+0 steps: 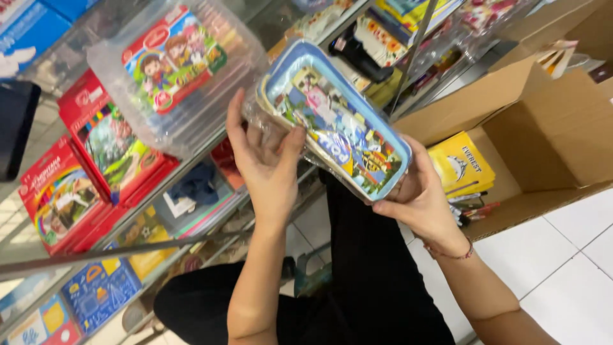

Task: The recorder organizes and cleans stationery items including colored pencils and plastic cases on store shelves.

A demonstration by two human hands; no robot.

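Shop aisle, white tiled floor [575, 255], glass shelving [191, 166] at my left, seen from my head camera.

Item 1: pencil case [338, 128], blue rim, cartoon-printed lid, wrapped in clear plastic. Held tilted in front of the shelving, between both of my hands, above my lap.

Item 2: left hand [265, 160]. Palm behind the near end of the case, fingers spread upward against its back, thumb pressed on the front edge; grip closed on the case.

Item 3: right hand [418, 195]. Cups the lower far end of the case from beneath, fingers curled round the rim; grip closed on the case. Thin bracelet [456, 254] at the wrist.

Item 4: clear plastic box [172, 70] with a cartoon label, on the upper shelf, just beside the case.

Item 5: red boxed sets [96, 166], stacked on the shelf below and to the left; contents probably crayons, print too blurred to tell.

Item 6: open cardboard carton [549, 128] on the floor at my right, holding a yellow book [460, 165] and some pens [472, 211].
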